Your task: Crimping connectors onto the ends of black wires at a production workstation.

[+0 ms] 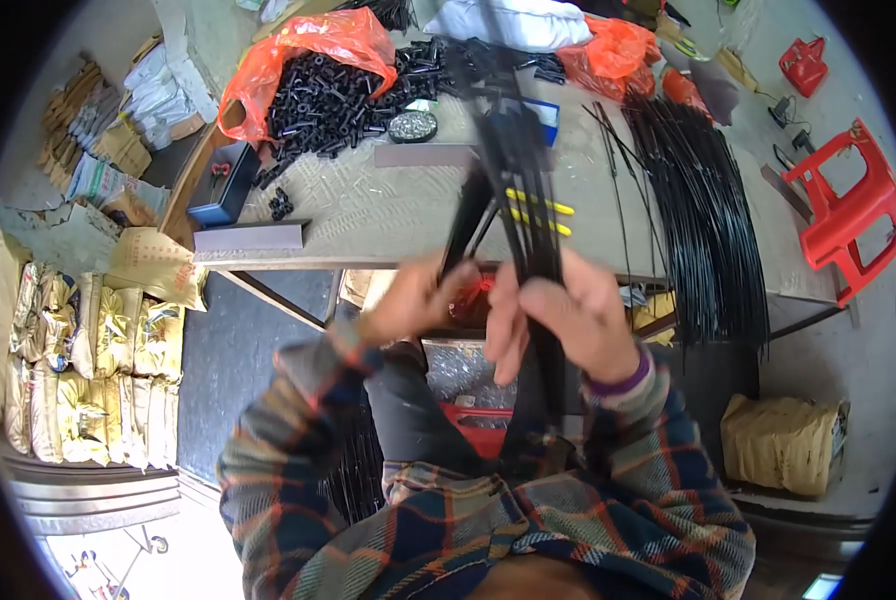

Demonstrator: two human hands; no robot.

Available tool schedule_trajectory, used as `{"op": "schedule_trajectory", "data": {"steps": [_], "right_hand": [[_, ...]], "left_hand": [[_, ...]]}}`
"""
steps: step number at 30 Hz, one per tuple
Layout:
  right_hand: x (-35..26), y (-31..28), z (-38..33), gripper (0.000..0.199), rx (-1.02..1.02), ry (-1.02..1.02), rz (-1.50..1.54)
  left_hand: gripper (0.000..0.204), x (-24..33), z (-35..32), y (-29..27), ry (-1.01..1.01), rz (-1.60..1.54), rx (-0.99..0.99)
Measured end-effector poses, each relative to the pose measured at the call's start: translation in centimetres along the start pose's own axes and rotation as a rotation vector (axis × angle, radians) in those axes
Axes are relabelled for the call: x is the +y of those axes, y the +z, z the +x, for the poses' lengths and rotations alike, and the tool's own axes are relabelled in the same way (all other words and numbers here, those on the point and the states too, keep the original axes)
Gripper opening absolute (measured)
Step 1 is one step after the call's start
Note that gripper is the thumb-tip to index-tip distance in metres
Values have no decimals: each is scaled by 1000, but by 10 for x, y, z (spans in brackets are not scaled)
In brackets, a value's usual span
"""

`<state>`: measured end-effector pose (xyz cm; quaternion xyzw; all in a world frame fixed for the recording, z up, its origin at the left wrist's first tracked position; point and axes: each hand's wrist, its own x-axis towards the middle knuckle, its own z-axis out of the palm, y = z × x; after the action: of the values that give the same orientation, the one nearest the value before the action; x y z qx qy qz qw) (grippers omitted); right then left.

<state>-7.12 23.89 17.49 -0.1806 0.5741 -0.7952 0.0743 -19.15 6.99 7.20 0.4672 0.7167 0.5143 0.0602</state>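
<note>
My right hand (580,318), blurred by motion, is closed round a bundle of thin black cables (528,170). The bundle stands up in front of me, reaching past the table's far part, and its lower end hangs toward my lap. To the left, my left hand (413,300) is closed on a smaller group of black cables (465,220), smeared by motion. Behind the bundle lies a tool with yellow handles (558,208), partly hidden. A large sheaf of black cables (703,220) lies to the right, drooping over the table's front edge.
Black tubular parts (323,105) spill from an orange plastic bag (338,35) on the table (348,215). A blue box (223,185) stands at its left edge. A red stool (853,215) is at the right. Wrapped packs (98,330) are stacked left; a brown package (783,440) lies right.
</note>
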Motion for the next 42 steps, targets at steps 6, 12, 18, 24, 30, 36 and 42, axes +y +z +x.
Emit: {"op": "schedule_trajectory", "data": {"steps": [6, 12, 18, 24, 30, 36, 42], "right_hand": [[124, -22, 21, 16, 180, -66, -74], [215, -59, 39, 18, 170, 66, 33], [273, -68, 43, 24, 36, 39, -62], [274, -90, 42, 29, 46, -24, -897], [146, -93, 22, 15, 231, -359, -1198], [106, -133, 66, 20, 650, -263, -1634], [88, -140, 50, 18, 836, -44, -1795]], "left_hand": [[43, -129, 182, -90, 407, 1036, -11], [73, -129, 141, -113, 343, 1285, -216], [100, -68, 19, -71, 38, 816, -367], [83, -74, 35, -29, 181, 739, -241], [85, -76, 35, -27, 213, 758, -186], [77, -75, 34, -28, 263, 795, -182], [88, -73, 35, -33, 181, 769, -200]]}}
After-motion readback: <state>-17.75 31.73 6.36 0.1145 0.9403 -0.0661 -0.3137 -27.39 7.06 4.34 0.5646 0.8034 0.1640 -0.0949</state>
